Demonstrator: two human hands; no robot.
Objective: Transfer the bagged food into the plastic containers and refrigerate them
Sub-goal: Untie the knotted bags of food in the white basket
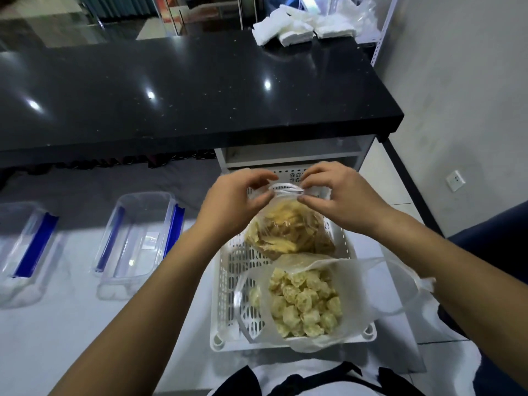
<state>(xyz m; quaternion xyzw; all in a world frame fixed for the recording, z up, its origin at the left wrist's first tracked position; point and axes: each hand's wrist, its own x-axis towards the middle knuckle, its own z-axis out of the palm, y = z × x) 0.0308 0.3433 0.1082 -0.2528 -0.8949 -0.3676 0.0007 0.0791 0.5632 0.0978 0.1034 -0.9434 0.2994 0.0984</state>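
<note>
**Head view: both hands at a knotted bag**

The left hand (231, 201) and right hand (340, 195) pinch the knot of the chip bag (288, 230), which stands upright in the white basket (228, 270). Beside it, an open dumpling bag (305, 301). Two clear containers (137, 238) lie lengthwise, empty. No readable writing.

The far-left container (20, 252) is blurry and cut off by the edge. The hands hide the bag's knot (286, 190).
</note>
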